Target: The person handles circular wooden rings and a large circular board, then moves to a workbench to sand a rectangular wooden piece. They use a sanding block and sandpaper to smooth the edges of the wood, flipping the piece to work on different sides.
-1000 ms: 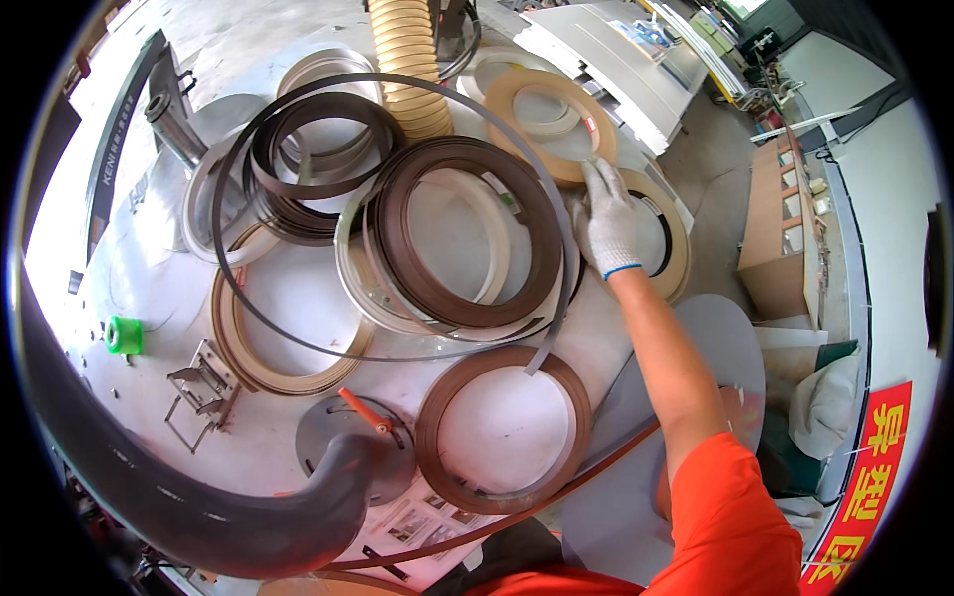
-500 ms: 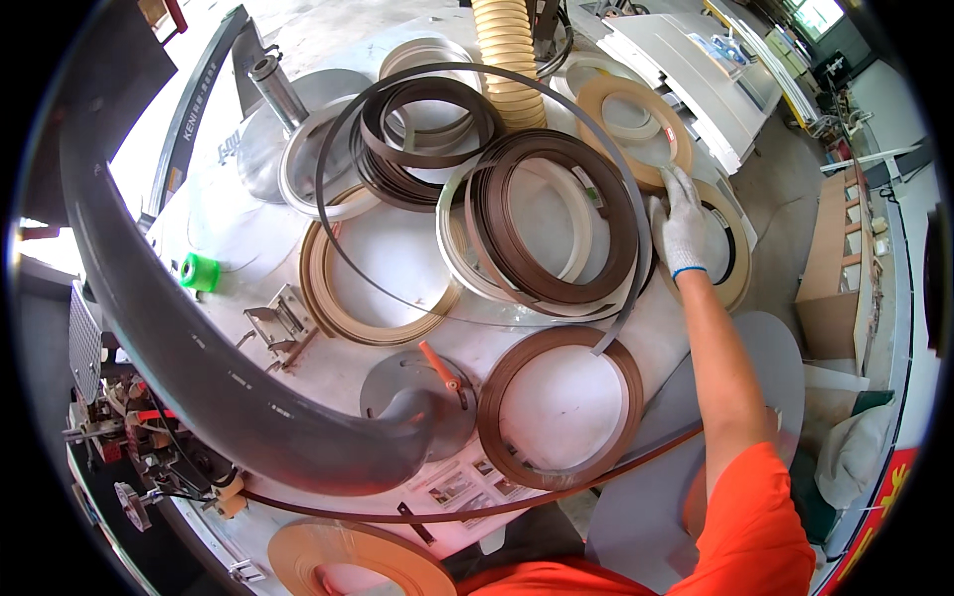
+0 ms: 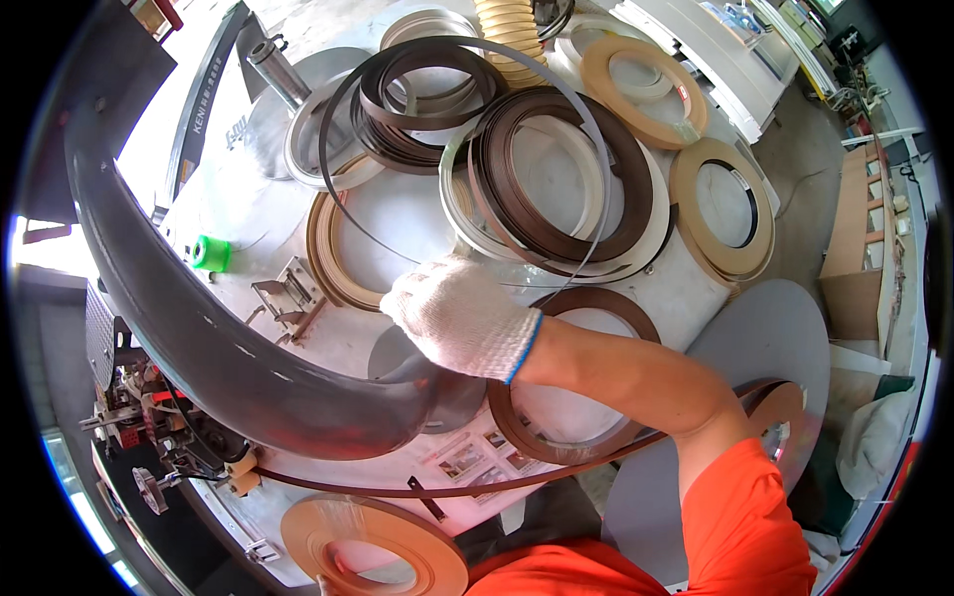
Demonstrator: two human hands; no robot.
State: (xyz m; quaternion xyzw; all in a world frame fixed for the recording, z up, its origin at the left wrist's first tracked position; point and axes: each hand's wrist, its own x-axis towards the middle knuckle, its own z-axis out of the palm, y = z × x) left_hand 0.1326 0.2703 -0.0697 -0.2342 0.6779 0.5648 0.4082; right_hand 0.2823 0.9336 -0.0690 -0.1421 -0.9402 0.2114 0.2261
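My right hand [image 3: 459, 316], in a white knit glove with a blue cuff, is closed above the round grey base plate [image 3: 397, 353] at the table's front. Its fingers face away, so what they hold, if anything, is hidden. A loose grey edging strip [image 3: 596, 149] arcs over the coils, its lower part curving in behind that wrist. Under my forearm lies a brown coil [image 3: 517, 427] of edging. Of my left hand [image 3: 326, 586], only what looks like a fingertip shows, at the lower rim of a tan-orange coil [image 3: 417, 536].
A thick grey curved tube [image 3: 229, 353] sweeps across the left side. Dark brown [image 3: 636, 189], white and beige coils [image 3: 686, 214] crowd the table's far half. A metal bracket [image 3: 288, 298] and green roll [image 3: 211, 253] sit left. A brown strip [image 3: 556, 479] crosses the front edge.
My right hand has left the beige coils at the right and swung left to the front middle, closing. It covers the orange lever. The grey strip's free end no longer hangs over the brown coil.
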